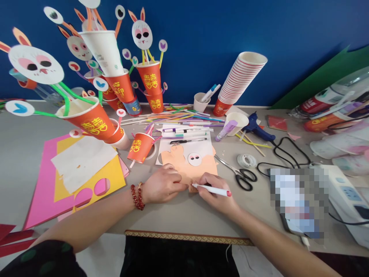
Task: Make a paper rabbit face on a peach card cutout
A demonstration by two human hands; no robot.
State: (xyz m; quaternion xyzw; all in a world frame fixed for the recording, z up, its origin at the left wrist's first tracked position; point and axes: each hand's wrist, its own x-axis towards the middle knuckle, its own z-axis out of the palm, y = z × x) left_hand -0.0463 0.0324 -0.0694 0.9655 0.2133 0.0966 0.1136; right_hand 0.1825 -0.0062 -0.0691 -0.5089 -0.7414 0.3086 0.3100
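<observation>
My right hand is closed round a white marker with a red end. Its tip touches the lower edge of a pale orange sheet of paper, where small outlines are drawn. My left hand, fingers curled, presses on the left side of that sheet. A small white paper disc with a rabbit-like face lies on the orange paper. Beneath is a white sheet with several pens across it. Scissors with black handles rest to the right, blades toward the orange paper.
Rabbit figures on red paper cups crowd the left back. A stack of cups, a blue glue gun with a looping cord and a tape roll stand right. Pink and yellow sheets lie left; a phone lies right.
</observation>
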